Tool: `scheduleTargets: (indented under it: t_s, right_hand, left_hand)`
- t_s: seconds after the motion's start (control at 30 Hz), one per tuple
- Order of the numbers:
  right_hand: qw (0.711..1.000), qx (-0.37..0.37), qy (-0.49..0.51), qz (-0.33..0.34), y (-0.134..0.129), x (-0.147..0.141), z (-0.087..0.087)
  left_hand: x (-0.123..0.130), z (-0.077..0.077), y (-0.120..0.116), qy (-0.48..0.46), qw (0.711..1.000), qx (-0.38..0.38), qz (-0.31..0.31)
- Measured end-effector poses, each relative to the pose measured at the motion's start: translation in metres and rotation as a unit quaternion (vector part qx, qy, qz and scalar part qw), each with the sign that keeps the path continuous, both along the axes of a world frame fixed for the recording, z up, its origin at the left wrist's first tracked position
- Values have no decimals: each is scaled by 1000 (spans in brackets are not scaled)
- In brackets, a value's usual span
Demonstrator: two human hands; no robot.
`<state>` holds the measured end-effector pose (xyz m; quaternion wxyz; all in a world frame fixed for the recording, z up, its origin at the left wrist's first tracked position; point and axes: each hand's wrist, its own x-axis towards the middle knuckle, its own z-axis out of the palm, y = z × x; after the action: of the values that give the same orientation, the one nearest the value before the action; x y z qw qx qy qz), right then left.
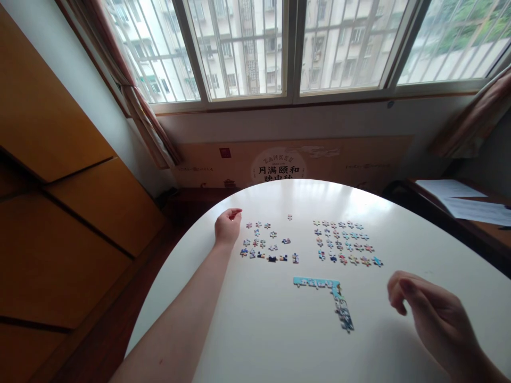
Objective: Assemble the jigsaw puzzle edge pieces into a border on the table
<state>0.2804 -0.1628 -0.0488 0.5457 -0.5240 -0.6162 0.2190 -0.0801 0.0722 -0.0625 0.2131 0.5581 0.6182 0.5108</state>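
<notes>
My left hand (228, 226) is closed at the far left of the white table, its thumb and finger pinched together; whatever they may hold is too small to make out. Just right of it lie loose jigsaw puzzle pieces (272, 248) in uneven rows. At the right, my right hand (433, 311) hovers over the table with curled fingers, and their inner side is hidden. A joined corner of the puzzle (337, 287), light blue along its top strip, lies between my hands, nearer to me. Behind it, more loose pieces (344, 243) form several rows.
A single piece (289, 217) lies apart toward the back of the round white table (247, 330). Papers (471, 205) rest on a dark surface at the right. Beyond the table stand a printed box panel (335, 159) and barred windows. Wooden cabinets (59, 239) fill the left.
</notes>
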Motion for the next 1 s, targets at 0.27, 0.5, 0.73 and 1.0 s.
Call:
scheduleTargets:
  t_s: [0.27,0.5,0.73,1.0]
  right_hand:
    - [1000,1,6,10,1,1,-1]
    - [999,13,-3,38,3,0,-1]
    - [999,35,-8,31,7,2,-1]
    - [997,71,-15,10,15,1,7]
  left_hand:
    - [-2,0,1,30,999,-15,-2]
    - [26,32,-26,277,958,69,5]
    - [114,62,-23,468,871,-94,-115]
    - [153,44,0,466,867,-145,-105]
